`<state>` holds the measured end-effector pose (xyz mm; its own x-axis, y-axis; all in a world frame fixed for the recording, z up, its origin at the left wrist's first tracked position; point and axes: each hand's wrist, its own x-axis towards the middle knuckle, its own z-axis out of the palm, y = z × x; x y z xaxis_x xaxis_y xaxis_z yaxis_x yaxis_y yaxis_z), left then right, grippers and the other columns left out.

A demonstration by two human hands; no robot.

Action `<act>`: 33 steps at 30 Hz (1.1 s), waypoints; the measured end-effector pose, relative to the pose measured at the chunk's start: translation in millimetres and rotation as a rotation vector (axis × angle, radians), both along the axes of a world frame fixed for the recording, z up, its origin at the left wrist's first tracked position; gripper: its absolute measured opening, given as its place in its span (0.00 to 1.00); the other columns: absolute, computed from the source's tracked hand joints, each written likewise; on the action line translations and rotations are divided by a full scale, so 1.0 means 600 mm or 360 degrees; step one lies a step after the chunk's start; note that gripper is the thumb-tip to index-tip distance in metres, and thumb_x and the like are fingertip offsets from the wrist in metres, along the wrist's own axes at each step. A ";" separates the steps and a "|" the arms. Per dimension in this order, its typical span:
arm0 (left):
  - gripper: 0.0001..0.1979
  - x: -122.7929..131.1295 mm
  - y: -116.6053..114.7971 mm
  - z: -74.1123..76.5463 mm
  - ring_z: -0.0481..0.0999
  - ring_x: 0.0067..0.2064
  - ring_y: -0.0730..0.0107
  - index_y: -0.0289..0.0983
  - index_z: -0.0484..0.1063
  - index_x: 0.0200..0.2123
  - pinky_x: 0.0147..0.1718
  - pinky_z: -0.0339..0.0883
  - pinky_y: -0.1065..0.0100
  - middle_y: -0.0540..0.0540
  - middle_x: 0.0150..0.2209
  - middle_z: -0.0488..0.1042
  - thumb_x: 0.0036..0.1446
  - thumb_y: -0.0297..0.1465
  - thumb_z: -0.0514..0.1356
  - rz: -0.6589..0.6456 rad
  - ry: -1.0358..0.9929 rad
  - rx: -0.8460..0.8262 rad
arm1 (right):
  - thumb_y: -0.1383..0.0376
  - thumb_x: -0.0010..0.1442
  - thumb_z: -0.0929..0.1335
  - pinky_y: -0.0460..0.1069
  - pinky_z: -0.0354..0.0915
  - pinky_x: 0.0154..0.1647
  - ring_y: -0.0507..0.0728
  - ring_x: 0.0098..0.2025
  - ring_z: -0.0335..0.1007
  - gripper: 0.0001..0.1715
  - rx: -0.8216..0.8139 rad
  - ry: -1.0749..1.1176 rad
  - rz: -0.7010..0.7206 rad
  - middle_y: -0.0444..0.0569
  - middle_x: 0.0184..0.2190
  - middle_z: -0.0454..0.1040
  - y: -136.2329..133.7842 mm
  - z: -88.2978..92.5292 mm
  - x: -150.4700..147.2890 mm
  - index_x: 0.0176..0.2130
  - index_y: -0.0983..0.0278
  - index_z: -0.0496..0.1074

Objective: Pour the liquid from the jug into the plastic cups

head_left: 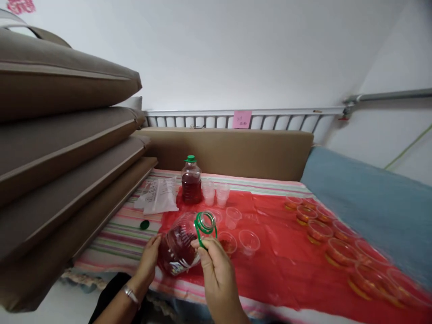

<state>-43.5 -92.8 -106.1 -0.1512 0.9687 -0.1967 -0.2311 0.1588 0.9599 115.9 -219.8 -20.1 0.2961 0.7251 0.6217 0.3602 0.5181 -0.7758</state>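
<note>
Jug: the held one (pixel 178 249) is tilted, uncapped mouth toward the right, dark red drink inside.
Grip: two-handed. Left hand (pixel 149 255) cups the bottom end, right hand (pixel 216 267) is clenched on the green strap (pixel 199 235) at the neck.
Cap: off, lying on the striped cloth (pixel 116 245), just left of the jug.
Cups on the right: this group (pixel 320 230) seems done, orange-ish stuff low in them, but it's blurry there so don't trust exact levels.
Left over, probably: a near cup (pixel 249 242) that looks unfilled, nested stacks (pixel 222 194), plus the spare jug (pixel 191 186), upright and capped.
Surface: red sheet (pixel 276 252) over the striped cloth, plastic bag (pixel 161 196) at the back left.
Room: cushions (pixel 67 130) piled left, brown panel (pixel 229 150) before a radiator (pixel 285 111) with a pink note (pixel 242 119), blue pad (pixel 371 193) right, white walls.
</note>
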 end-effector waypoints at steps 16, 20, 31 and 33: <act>0.39 -0.016 -0.015 0.095 0.67 0.58 0.44 0.35 0.58 0.60 0.55 0.61 0.45 0.33 0.56 0.68 0.49 0.46 0.65 -0.0243 0.1498 0.1497 | 0.66 0.64 0.63 0.54 0.66 0.53 0.57 0.50 0.70 0.12 -0.0115 -0.0466 -0.0285 0.52 0.46 0.75 0.002 0.033 0.011 0.47 0.61 0.71; 0.37 -0.037 -0.008 0.109 0.68 0.57 0.46 0.37 0.60 0.58 0.54 0.62 0.47 0.36 0.54 0.70 0.48 0.44 0.66 -0.0307 0.1451 0.1400 | 0.61 0.59 0.66 0.62 0.65 0.54 0.64 0.51 0.71 0.15 -0.0414 -0.0775 -0.0615 0.56 0.45 0.76 -0.007 -0.025 0.136 0.46 0.63 0.72; 0.39 -0.031 -0.021 0.116 0.64 0.60 0.48 0.36 0.58 0.60 0.59 0.58 0.50 0.35 0.59 0.66 0.48 0.45 0.66 -0.0290 0.1342 0.1334 | 0.56 0.52 0.72 0.64 0.42 0.67 0.70 0.67 0.51 0.45 -0.1265 -0.1693 -0.0464 0.59 0.62 0.65 0.064 -0.086 0.161 0.64 0.68 0.60; 0.39 -0.033 -0.020 0.115 0.64 0.60 0.49 0.36 0.58 0.60 0.59 0.58 0.50 0.35 0.59 0.66 0.49 0.46 0.65 -0.0285 0.1345 0.1345 | 0.57 0.52 0.72 0.64 0.42 0.67 0.70 0.66 0.52 0.44 -0.1307 -0.1725 -0.0441 0.60 0.60 0.67 0.076 -0.091 0.161 0.63 0.68 0.60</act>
<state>-63.4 -105.1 -37.3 0.2232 0.7642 0.6051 0.4809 -0.6263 0.6136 212.6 -174.1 -74.4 0.1379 0.9886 0.0599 0.9871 -0.1322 -0.0905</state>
